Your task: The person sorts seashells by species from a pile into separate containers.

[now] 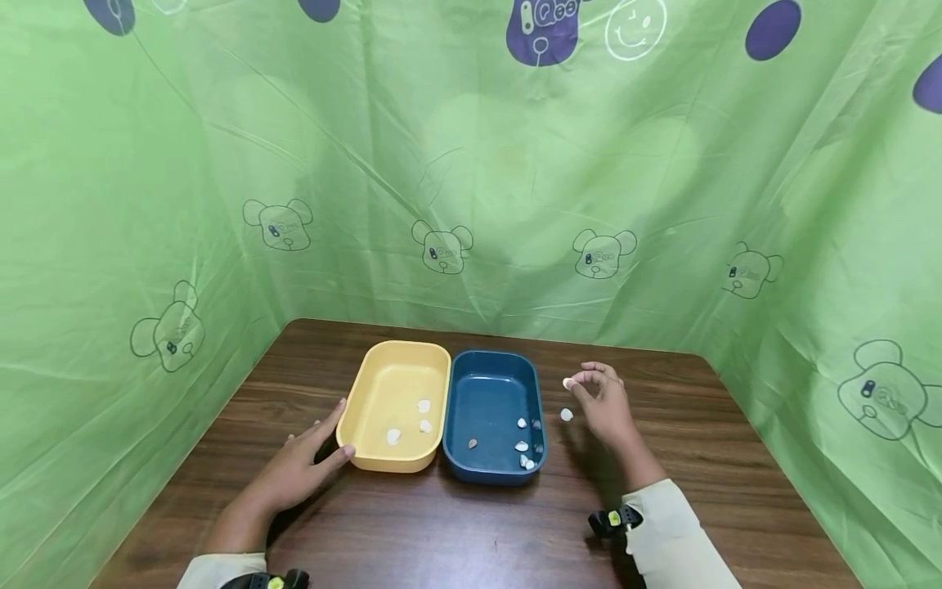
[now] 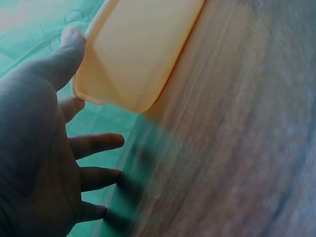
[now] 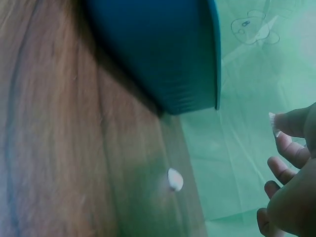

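My right hand pinches a small white seashell between thumb and forefinger, above the table right of the blue tray. The right wrist view shows that shell's thin ridged edge at the fingertips. Another white shell lies on the table below this hand. My left hand rests its thumb and forefinger against the near left corner of the yellow tray, other fingers spread. Three white shells lie in the yellow tray. Several pale shells and one brownish shell are in the blue one.
Both trays stand side by side on a dark wood-grain table. Green printed cloth hangs around its back and sides. Dark straps with cameras sit at the wrists.
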Motion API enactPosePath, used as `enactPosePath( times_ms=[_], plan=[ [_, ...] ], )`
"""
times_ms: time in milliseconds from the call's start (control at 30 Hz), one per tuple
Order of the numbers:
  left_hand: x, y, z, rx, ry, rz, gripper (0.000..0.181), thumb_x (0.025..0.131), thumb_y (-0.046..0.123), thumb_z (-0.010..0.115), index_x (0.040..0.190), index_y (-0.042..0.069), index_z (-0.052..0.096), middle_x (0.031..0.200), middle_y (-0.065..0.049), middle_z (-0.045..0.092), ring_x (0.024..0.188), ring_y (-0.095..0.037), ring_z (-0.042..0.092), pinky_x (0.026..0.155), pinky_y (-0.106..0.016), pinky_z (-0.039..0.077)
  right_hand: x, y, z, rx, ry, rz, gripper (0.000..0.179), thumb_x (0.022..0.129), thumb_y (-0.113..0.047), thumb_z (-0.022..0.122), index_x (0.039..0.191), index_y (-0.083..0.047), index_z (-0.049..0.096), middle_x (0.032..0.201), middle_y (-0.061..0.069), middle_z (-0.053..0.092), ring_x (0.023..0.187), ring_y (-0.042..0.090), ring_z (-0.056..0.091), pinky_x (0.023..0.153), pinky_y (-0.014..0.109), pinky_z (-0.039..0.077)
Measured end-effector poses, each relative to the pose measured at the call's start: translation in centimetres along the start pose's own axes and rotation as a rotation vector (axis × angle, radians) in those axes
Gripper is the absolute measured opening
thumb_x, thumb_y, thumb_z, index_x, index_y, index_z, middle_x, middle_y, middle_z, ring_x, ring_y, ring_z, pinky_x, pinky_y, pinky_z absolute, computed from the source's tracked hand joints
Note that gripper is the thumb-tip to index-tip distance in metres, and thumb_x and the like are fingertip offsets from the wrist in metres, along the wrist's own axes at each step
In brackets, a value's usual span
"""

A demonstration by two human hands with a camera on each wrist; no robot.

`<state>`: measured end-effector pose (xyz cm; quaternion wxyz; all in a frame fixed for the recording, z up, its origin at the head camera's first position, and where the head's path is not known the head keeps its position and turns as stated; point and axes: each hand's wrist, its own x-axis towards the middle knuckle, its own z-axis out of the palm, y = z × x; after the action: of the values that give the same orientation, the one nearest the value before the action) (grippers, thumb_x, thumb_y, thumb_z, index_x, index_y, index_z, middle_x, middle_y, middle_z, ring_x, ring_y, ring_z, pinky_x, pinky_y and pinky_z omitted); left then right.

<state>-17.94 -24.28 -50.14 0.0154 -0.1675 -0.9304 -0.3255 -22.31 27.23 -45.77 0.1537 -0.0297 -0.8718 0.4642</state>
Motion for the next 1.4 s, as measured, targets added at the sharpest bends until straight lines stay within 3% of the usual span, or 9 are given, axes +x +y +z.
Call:
enactPosePath(
  times_ms=[300, 633, 1000, 1400],
  plan=[
    [0.0, 0.1, 0.0, -0.006, -0.004, -0.005, 0.079, 0.111, 0.048, 0.060, 0.177, 0.028, 0.021, 0.174, -0.018, 0.039, 0.152, -0.066, 0.037, 0.114, -0.095, 0.016, 0.2, -2.8, 1.4, 0.030, -0.015, 0.002, 0.024, 0.105, -0.016, 0.073, 0.106, 0.007, 0.075, 0.151, 0.019, 0.057, 0.148, 0.042, 0.041, 0.126, 0.058, 0.030],
    [0.0, -0.2, 0.0, -0.006, -0.005, -0.008, 0.079, 0.111, 0.049, 0.060, 0.177, 0.030, 0.020, 0.174, -0.018, 0.039, 0.153, -0.066, 0.037, 0.115, -0.095, 0.016, -0.4, -6.0, 4.4, 0.084, -0.026, -0.003, 0.019, 0.105, -0.013, 0.073, 0.101, 0.005, 0.076, 0.148, 0.018, 0.059, 0.145, 0.041, 0.043, 0.123, 0.060, 0.033],
    [0.0, 0.0, 0.0, -0.013, -0.001, -0.011, 0.079, 0.111, 0.050, 0.060, 0.177, 0.028, 0.022, 0.175, -0.016, 0.039, 0.153, -0.066, 0.036, 0.115, -0.095, 0.015, -1.3, -8.8, 7.7, 0.099, -0.112, 0.023, 0.019, 0.107, -0.021, 0.072, 0.105, -0.002, 0.076, 0.151, 0.012, 0.057, 0.148, 0.037, 0.042, 0.123, 0.062, 0.040],
    [0.0, -0.1, 0.0, 0.003, -0.006, -0.016, 0.079, 0.111, 0.052, 0.059, 0.177, 0.028, 0.022, 0.175, -0.016, 0.039, 0.153, -0.066, 0.037, 0.116, -0.094, 0.016, -2.0, -11.4, 11.0, 0.186, -0.128, -0.038, 0.014, 0.102, -0.013, 0.076, 0.099, 0.001, 0.077, 0.143, 0.021, 0.062, 0.142, 0.041, 0.051, 0.121, 0.060, 0.041]
  ],
)
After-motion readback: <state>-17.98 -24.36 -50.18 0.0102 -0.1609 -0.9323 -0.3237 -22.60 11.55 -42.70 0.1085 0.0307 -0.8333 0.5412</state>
